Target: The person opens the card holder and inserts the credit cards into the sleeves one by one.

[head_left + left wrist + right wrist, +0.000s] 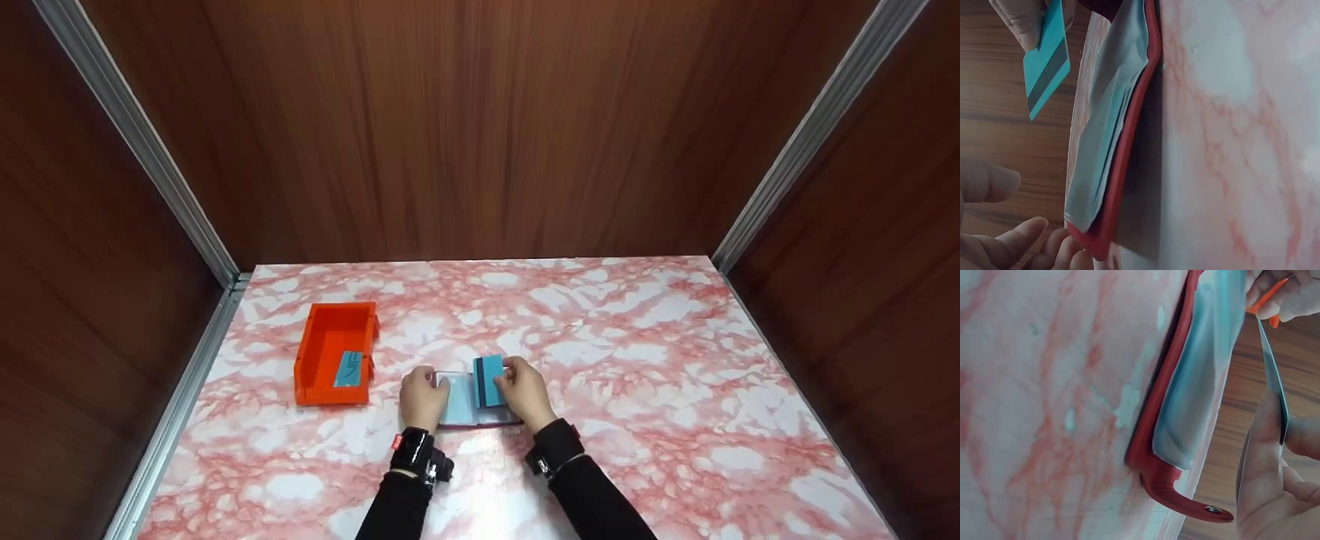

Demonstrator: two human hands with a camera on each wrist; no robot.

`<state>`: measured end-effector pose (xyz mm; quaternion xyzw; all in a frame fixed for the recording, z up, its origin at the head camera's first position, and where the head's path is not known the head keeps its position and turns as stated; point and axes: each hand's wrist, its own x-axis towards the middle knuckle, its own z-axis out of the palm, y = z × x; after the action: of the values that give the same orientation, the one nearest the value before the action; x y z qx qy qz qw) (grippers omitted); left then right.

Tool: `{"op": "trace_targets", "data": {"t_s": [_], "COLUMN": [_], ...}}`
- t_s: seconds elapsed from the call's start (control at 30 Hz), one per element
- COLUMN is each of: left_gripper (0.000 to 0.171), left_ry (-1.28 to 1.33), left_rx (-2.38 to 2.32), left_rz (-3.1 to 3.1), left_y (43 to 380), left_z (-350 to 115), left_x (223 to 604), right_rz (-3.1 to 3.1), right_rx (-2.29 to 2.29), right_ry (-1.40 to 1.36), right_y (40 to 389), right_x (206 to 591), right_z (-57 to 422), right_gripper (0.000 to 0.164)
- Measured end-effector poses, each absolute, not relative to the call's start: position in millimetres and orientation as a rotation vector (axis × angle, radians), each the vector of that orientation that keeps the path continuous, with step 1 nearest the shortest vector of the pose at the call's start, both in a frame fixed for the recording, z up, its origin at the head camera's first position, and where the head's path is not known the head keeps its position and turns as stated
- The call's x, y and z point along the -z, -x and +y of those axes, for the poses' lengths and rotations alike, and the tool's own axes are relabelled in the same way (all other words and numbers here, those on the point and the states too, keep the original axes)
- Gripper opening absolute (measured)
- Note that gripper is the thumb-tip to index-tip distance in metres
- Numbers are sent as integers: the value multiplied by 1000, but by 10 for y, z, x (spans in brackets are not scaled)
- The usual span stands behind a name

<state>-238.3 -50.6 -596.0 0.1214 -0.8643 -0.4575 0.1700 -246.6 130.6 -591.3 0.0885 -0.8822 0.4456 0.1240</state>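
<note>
A blue card with a dark stripe [491, 381] is at the lower centre of the head view, raised above the right-hand page of an open red-covered card holder [457, 401] with clear sleeves. The right hand [527, 391] pinches the card's right edge between thumb and fingers. The left hand [422, 399] is at the holder's left edge, thumb and forefinger well apart, other fingers against the cover's corner. At the lower centre of the right wrist view, a red strap with a metal snap [1213, 509] juts from the cover.

Pink-and-white marbled tabletop [637, 375] stretches from the right hand to the right edge rail; its far edge meets a wood-grain panel [480, 127]. Left of centre stands an orange bin [330, 395], a blue printed card [349, 369] lying at its near end.
</note>
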Motion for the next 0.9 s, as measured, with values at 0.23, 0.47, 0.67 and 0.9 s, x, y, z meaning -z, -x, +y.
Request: {"op": "trace_targets", "data": {"t_s": [0.23, 0.47, 0.67, 0.9], "left_gripper": [34, 34, 29, 26], "left_ry": [-375, -383, -366, -323], "left_rx": [1297, 1341, 1338, 1350], "left_rz": [-2523, -2537, -2527, -2477], "left_y": [2384, 2394, 2401, 2398], "left_z": [-530, -554, -552, -545], "left_x": [5983, 6043, 6088, 6095], "right_rz": [-2661, -2704, -2716, -2738], "right_rx": [-1221, -1237, -1198, -1186], "right_ry": [-250, -229, -244, -264], "right_y": [2448, 2427, 2434, 2425], "right_x": [5933, 5943, 5984, 6008], "right_z": [1296, 1272, 1271, 1267], "right_gripper": [24, 25, 26, 26]}}
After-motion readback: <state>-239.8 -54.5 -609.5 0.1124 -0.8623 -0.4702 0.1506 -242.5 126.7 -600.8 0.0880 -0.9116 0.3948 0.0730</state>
